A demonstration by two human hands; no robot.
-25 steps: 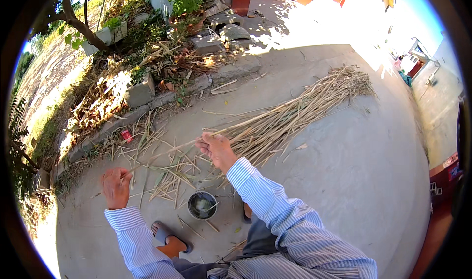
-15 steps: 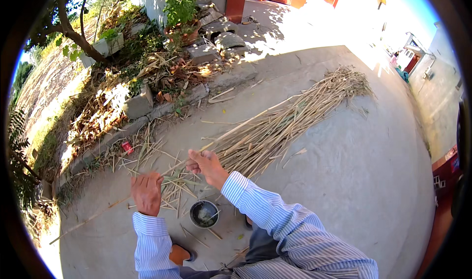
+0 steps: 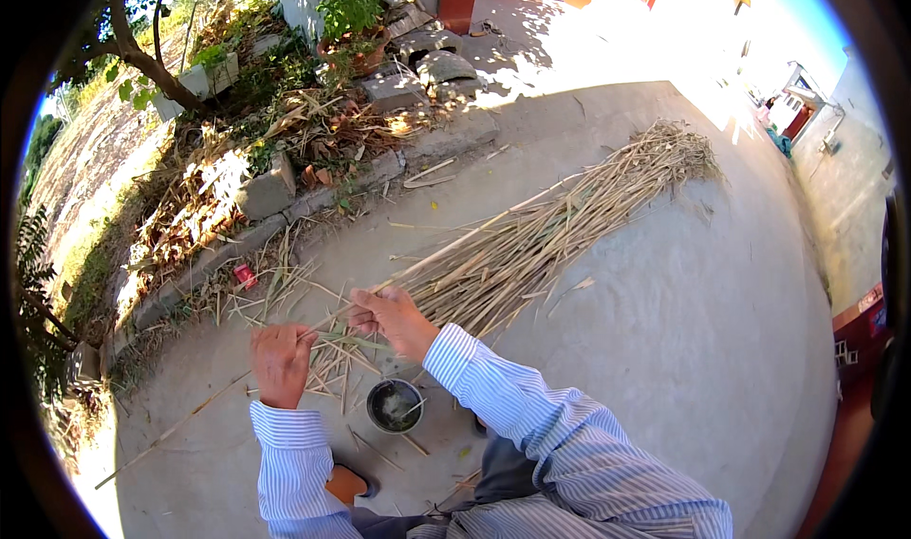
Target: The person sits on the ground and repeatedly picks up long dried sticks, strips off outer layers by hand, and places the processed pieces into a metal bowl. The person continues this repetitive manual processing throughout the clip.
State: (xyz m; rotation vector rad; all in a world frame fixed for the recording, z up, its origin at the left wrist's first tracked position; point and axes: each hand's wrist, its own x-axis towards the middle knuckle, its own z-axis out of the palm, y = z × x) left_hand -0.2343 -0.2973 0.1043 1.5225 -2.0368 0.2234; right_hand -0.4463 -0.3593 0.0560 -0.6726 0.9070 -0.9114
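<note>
— reed stalk point(image 3: 418, 266), pale and thin, is running from the middle of the frame up toward the right, over the big bundle of dry reeds point(image 3: 560, 226) lying on the concrete ground point(image 3: 664, 349).
— who is gripping it?
— both hands. the right hand point(image 3: 394, 319), just left of centre, is curling its fingers tight around the near end. the left hand point(image 3: 282, 361), further lower left, is closing into a fist on the same stalk.
— anything below them?
— a small dark bowl point(image 3: 394, 406) is sitting at lower centre, with loose stalk scraps point(image 3: 285, 297) scattering around the hands and a red can point(image 3: 245, 274) lying at the left.
</note>
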